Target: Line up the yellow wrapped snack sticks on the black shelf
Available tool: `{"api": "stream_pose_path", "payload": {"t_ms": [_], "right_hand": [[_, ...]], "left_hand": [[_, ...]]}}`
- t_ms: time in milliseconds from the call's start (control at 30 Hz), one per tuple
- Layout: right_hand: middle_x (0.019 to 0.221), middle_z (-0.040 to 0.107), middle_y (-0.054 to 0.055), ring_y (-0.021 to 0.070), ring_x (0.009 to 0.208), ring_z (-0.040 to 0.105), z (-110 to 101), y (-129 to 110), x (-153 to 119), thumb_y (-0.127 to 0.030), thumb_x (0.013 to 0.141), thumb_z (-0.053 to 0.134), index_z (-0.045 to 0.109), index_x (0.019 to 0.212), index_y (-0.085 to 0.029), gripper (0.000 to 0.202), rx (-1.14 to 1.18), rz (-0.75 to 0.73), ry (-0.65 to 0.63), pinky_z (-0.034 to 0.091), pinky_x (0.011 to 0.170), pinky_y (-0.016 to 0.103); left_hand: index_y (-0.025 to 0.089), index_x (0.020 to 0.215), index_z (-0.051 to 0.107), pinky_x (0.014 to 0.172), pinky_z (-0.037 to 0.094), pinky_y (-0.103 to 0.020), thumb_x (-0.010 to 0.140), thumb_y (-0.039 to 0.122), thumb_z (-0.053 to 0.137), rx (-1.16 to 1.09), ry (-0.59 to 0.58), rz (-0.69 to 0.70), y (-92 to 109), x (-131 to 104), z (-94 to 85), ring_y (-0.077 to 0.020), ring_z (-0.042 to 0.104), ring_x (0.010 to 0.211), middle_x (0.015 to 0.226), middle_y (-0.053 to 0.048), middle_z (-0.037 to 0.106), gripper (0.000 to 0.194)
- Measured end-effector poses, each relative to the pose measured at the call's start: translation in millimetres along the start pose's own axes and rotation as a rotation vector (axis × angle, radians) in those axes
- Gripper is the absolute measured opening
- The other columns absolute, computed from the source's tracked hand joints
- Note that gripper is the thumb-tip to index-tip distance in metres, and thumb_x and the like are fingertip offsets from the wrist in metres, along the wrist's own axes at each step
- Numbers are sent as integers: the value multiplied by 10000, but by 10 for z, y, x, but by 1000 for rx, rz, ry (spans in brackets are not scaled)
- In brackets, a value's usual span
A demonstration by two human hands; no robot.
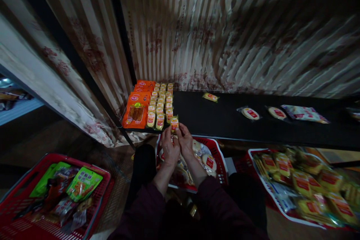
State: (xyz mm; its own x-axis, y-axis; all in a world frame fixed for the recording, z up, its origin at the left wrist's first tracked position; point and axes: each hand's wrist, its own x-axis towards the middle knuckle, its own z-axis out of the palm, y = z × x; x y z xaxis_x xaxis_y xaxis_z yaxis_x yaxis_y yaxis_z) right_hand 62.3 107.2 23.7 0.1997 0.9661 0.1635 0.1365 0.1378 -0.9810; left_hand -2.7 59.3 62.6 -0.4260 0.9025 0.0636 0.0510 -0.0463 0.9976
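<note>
Both my left hand (pixel 171 146) and my right hand (pixel 185 140) hold one small yellow packet (pixel 174 123) between their fingertips, at the shelf's front edge. Rows of similar yellow packets (pixel 160 107) stand on the black shelf (pixel 197 116), just behind and left of my hands. Orange snack bags (pixel 137 108) are lined up at the shelf's left end, beside those rows. Below my forearms sits a red basket (pixel 222 157) with round wrapped pastries (pixel 209 161), partly hidden by my arms.
Farther right on the shelf lie a yellow packet (pixel 210 97), round packets (pixel 249 113) and a white bag (pixel 305 113). Filled red baskets stand at lower left (pixel 105 180) and lower right (pixel 270 191). A black post (pixel 122 26) rises at the shelf's left; a curtain (pixel 225 37) hangs behind.
</note>
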Motion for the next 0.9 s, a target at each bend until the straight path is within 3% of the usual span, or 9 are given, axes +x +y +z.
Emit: {"api": "stream_pose_path", "payload": {"t_ms": [267, 733, 900], "right_hand": [[1086, 665, 76, 208, 964, 614, 117, 36, 158, -450, 827, 466, 597, 1110, -197, 401, -179, -46, -57, 465, 884, 365], [1013, 645, 126, 247, 951, 547, 117, 87, 228, -445, 854, 413, 635, 1051, -160, 412, -507, -239, 2, 416, 886, 430], [1134, 592, 129, 254, 1070, 494, 78, 82, 264, -457, 835, 452, 652, 1009, -181, 383, -562, -313, 22, 390, 936, 436]], "left_hand": [[189, 1080, 624, 1104, 260, -333, 769, 131, 471, 50, 1, 62, 4, 148, -40, -200, 447, 1222, 1274, -93, 542, 352], [159, 1082, 628, 1114, 249, -340, 799, 176, 464, 36, -15, 57, -33, 211, -35, -207, 436, 1235, 1282, -122, 530, 328], [169, 1089, 621, 1124, 232, -350, 800, 209, 485, 29, -3, 51, -91, 212, -18, -216, 424, 1249, 1299, -115, 519, 322]]}}
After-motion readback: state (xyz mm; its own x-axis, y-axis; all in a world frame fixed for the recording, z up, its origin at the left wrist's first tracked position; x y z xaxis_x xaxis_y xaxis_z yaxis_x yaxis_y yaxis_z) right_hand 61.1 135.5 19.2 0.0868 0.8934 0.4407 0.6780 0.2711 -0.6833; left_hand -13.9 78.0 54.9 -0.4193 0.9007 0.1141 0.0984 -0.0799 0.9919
